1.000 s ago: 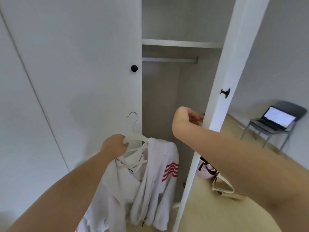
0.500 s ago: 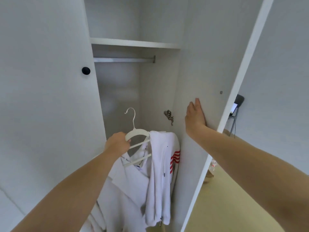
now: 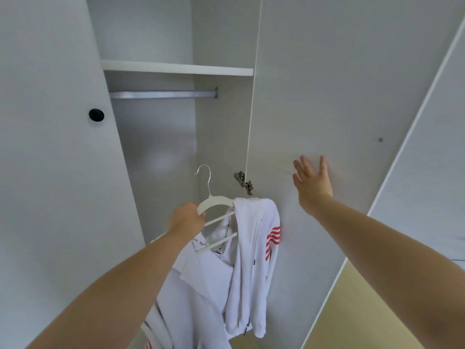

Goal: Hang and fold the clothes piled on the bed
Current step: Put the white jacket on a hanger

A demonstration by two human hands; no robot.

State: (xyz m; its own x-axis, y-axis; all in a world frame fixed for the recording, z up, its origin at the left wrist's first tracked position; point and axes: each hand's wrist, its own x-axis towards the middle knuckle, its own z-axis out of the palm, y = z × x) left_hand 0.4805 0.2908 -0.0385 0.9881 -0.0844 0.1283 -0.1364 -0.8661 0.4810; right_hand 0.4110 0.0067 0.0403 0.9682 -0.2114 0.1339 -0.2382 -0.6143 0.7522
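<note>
My left hand (image 3: 187, 219) grips the left shoulder of a white hanger (image 3: 214, 201) with a metal hook. A white garment (image 3: 254, 260) with red stripes on its sleeve hangs from the hanger and droops below my arm. The hanger is in front of the open wardrobe, well below the metal rail (image 3: 161, 94). My right hand (image 3: 313, 181) is flat, fingers spread, against the inner face of the open right door (image 3: 339, 96).
The closed left wardrobe door (image 3: 50, 147) carries a black round knob (image 3: 96, 115). A white shelf (image 3: 176, 68) runs above the rail. A metal hinge (image 3: 243, 179) sits at the right door's edge. Yellowish floor (image 3: 364, 311) shows at the lower right.
The right door has swung wide open under my right hand, which went from its edge to flat on its inner face. The view turned toward the wardrobe interior; the hanger rose slightly.
</note>
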